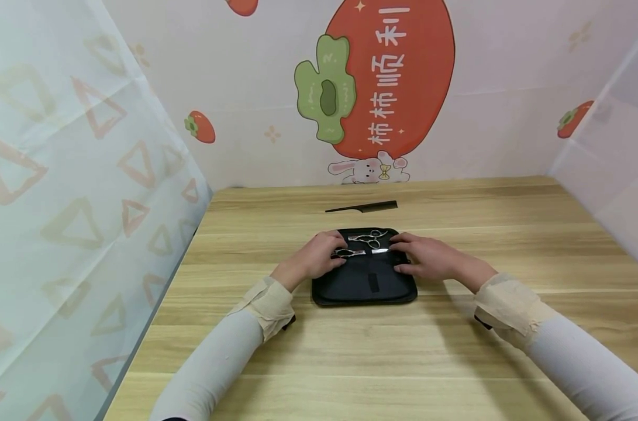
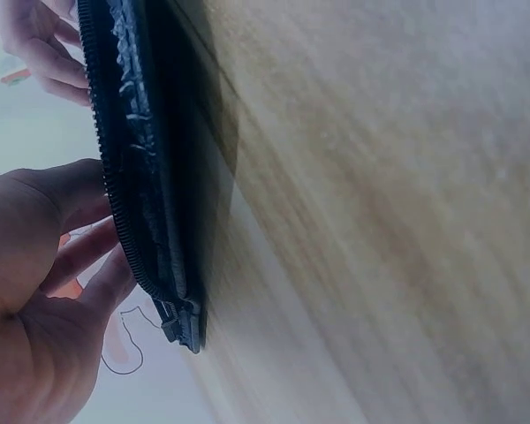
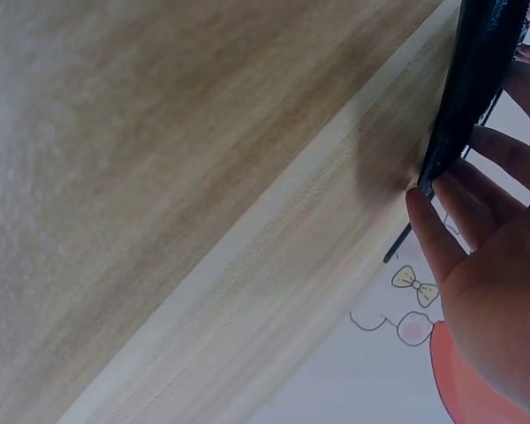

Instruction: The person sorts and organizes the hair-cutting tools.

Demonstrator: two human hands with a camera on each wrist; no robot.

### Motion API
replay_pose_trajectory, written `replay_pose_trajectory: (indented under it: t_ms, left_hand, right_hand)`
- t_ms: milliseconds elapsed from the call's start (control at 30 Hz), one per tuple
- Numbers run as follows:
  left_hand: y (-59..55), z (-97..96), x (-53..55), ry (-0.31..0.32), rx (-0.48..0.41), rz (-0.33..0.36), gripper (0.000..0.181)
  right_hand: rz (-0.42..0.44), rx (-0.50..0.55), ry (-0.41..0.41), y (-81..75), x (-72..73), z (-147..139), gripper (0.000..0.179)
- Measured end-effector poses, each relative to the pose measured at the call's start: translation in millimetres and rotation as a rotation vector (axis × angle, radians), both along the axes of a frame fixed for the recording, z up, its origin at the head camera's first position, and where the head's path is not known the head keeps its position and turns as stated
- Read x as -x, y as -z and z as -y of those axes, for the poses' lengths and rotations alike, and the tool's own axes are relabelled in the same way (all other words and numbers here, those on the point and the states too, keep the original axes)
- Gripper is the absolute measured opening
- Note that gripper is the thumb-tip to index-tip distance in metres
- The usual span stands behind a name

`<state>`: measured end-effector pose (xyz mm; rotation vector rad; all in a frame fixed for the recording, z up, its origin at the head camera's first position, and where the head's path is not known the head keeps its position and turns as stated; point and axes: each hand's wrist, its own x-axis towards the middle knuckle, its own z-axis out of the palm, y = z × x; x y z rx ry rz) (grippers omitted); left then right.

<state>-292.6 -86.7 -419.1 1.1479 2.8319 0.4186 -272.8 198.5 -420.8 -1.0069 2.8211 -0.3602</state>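
A black zippered scissor case [image 1: 350,283] lies on the wooden table, its inside facing up. Silver scissors [image 1: 372,241] sit across its upper part. Below them are a second silver scissors-like tool [image 1: 354,253] and a short silver piece [image 1: 380,251]. My left hand [image 1: 319,255] rests on the left side of the case, fingertips over the second tool's handle end. On the right side, my right hand [image 1: 429,257] touches the case edge with fairly straight fingers. The left wrist view shows the zipper teeth [image 2: 115,194] beside my left thumb and fingers.
A black rat-tail comb [image 1: 379,206] lies behind the case. Farther back stands a printed wall sheet [image 1: 266,152] along the table's rear edge. Another patterned sheet [image 1: 87,204] hangs along the left side, and a pale sheet [image 1: 613,164] borders the right.
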Motion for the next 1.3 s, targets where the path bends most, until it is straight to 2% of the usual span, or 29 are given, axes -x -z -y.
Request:
replay_pose_trajectory:
  t_ms: [200, 433, 633, 1133, 1300]
  left_hand:
    - [-1.1, -4.4, 1.1, 0.02, -0.003, -0.016, 0.03]
    - [-1.7, -8.1, 1.4, -0.001, 0.031, -0.012, 0.03]
    - [-1.4, -8.2, 1.6, 0.0, 0.031, -0.017, 0.029]
    - [-2.4, -8.5, -1.7, -0.017, 0.029, 0.024, 0.032]
    - [-1.6, -10.1, -2.6, -0.017, 0.03, 0.013, 0.033]
  right_hand:
    - [-0.008, 0.005, 0.008, 0.3, 0.7, -0.6, 0.052]
    - [-0.011, 0.012, 0.001, -0.2, 1.8, -0.4, 0.052]
    - [-0.015, 0.015, -0.005, -1.7, 1.7, 0.1, 0.051]
    - [-0.015, 0.033, -0.002, -0.1, 2.9, 2.5, 0.053]
    - [-0.011, 0.036, -0.003, -0.6, 2.4, 3.2, 0.052]
